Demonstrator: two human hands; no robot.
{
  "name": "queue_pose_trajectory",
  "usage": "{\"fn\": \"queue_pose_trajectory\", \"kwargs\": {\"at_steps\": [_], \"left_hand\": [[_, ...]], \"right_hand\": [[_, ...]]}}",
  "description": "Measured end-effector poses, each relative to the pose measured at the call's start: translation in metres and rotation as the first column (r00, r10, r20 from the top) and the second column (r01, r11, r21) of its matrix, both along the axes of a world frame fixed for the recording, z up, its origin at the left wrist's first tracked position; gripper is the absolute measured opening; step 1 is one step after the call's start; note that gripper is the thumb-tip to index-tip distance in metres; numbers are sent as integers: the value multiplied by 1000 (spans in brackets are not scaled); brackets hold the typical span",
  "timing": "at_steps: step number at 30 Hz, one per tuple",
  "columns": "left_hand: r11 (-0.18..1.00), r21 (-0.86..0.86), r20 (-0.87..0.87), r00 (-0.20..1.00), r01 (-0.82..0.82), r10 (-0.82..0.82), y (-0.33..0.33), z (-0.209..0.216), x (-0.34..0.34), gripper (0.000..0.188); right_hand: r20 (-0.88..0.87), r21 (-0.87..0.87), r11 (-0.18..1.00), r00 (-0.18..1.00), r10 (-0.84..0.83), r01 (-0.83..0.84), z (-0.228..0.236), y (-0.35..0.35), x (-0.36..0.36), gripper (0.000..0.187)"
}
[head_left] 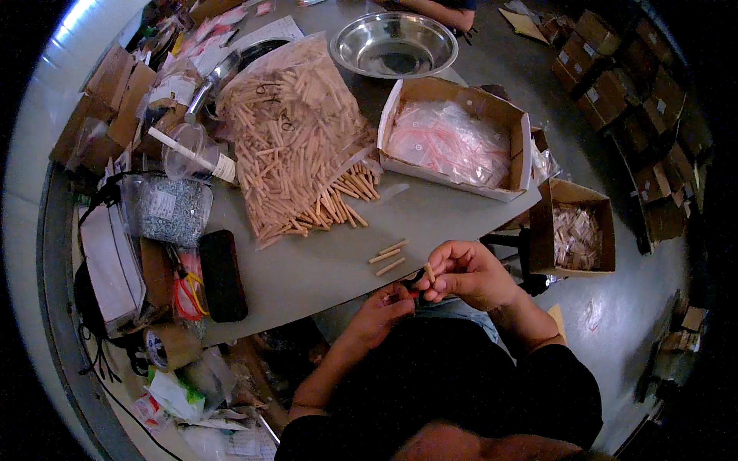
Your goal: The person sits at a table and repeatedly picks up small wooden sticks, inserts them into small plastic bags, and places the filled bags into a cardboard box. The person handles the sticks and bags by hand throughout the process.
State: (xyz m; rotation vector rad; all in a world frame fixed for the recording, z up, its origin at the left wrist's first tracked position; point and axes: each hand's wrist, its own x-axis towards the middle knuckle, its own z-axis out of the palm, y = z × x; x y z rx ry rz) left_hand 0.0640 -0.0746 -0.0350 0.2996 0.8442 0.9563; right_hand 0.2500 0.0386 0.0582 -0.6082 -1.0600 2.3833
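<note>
At the table's front edge, my right hand [473, 278] pinches a short wooden dowel [429, 272] between thumb and fingers. My left hand [382, 313] is just to its left and lower, its fingers closed. A bit of red shows by its fingertips, but what it grips is too small and dark to make out. Three loose wooden dowels [390, 266] lie on the table just beyond my hands. Farther back, a large clear plastic bag [292, 131] full of dowels lies with its mouth toward me, and several dowels [338, 206] spill out of it.
A white cardboard box [453, 180] holds clear bags with red edges. Behind it stands a steel basin [393, 46]. An open carton [573, 269] of small packets sits right of the table. Leftward are a bag of screws [175, 207], a black case [223, 276] and scissors [184, 296]. Another person's arm [434, 11] shows at the back.
</note>
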Motion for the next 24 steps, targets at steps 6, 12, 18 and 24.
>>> {"fn": "queue_pose_trajectory", "kwargs": {"at_steps": [6,12,18,24], "left_hand": [[1000,23,0,1000,-3,3,-2,-10,1,31],[1000,-10,-29,999,17,-17,-1,-5,-1,17],[999,32,-51,999,23,-21,1,14,-2,15],[998,-37,-108,992,56,-60,5,33,-5,15]], "right_hand": [[30,15,1000,999,-20,19,-1,-1,2,23],[46,39,998,998,-43,41,-2,-3,2,24],[278,472,881,951,-133,-15,-4,1,-4,11],[342,938,224,820,-460,-265,-40,6,-22,14]]}}
